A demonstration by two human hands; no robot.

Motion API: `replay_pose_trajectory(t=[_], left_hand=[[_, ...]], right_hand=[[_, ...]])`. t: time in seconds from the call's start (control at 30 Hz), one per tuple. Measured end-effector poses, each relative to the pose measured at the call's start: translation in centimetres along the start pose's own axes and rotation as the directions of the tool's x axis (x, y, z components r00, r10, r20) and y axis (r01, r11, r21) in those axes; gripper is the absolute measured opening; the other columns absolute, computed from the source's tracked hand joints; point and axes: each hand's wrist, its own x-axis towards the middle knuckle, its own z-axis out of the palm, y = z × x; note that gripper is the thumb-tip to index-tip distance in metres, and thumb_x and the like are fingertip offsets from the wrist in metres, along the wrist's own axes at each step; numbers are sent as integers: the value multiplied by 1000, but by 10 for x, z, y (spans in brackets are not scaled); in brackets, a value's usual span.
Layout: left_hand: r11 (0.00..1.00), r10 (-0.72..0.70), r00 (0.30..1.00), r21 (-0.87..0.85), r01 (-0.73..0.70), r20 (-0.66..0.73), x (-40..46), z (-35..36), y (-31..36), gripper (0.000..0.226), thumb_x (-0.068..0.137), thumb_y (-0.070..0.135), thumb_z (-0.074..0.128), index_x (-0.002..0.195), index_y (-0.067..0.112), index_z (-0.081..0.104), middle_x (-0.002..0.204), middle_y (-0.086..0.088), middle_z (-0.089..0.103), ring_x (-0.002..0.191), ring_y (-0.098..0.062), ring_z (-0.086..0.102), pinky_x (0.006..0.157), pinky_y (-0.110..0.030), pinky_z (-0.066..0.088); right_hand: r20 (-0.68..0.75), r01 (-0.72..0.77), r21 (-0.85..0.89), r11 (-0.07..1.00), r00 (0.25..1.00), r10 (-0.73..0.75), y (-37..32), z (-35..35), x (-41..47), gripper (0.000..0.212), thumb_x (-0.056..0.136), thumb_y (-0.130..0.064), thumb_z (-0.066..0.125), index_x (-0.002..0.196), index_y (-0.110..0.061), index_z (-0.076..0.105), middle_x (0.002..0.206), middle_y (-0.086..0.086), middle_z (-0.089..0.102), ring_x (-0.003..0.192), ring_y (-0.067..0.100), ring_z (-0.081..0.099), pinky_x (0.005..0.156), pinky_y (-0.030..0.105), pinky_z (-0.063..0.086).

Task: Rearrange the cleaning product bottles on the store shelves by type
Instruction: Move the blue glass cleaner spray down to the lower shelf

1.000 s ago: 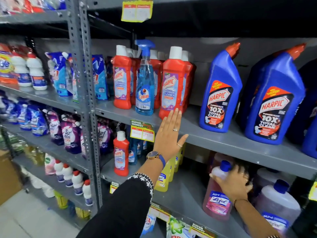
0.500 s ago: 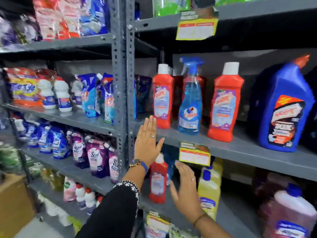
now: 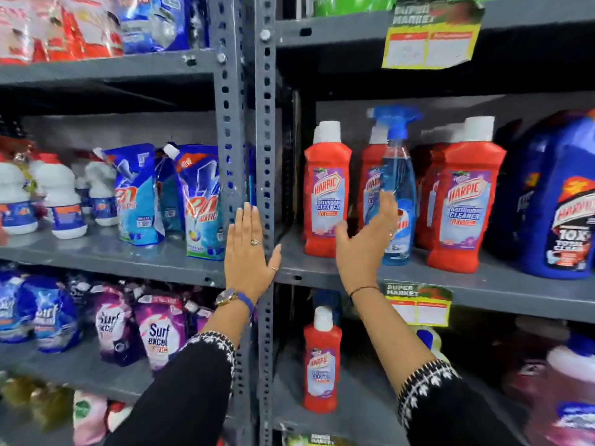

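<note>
Red Harpic bathroom cleaner bottles (image 3: 326,191) with white caps stand on the middle shelf (image 3: 483,286), and a blue Colin spray bottle (image 3: 399,175) stands among them. My right hand (image 3: 365,243) is open, raised in front of the shelf, its fingertips at the spray bottle's lower left without gripping it. My left hand (image 3: 249,252) is open and flat against the grey upright post (image 3: 265,156). A single red Harpic bottle (image 3: 322,362) stands on the shelf below. A large blue Harpic bottle (image 3: 560,201) is at the right.
Left bay holds blue detergent pouches (image 3: 199,197) and white bottles (image 3: 59,201); purple Surf Excel pouches (image 3: 157,336) sit below. A pink bottle with a blue cap (image 3: 566,381) stands lower right. Yellow price tags (image 3: 418,305) hang from shelf edges.
The view has shifted left and closer. My right hand rose from the lower shelf to the middle shelf by the spray bottle. My left hand stays flat on the post.
</note>
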Motion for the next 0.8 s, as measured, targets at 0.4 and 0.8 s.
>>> replay_pose_trajectory(t=[0.4,0.8], left_hand=[[993,41,995,-106,-50,-92,-1,20,-8,81,93,45,37,152,11,-5,156,-14,12,146,-22,-1,118,-35,1],[990,32,996,-131,-42,-82,-2,17,-7,78,91,41,38,151,4,5,156,-16,14,146,-22,-1,118,-35,2]], right_hand=[[-276,-465,-148,873,867,415,23,8,16,105,72,-29,79,150,-16,10,158,14,12,145,31,14,117,50,9],[-271,-540,-216,813,834,481,18,4,16,81,68,-35,80,133,-11,37,132,14,41,123,34,41,105,49,26]])
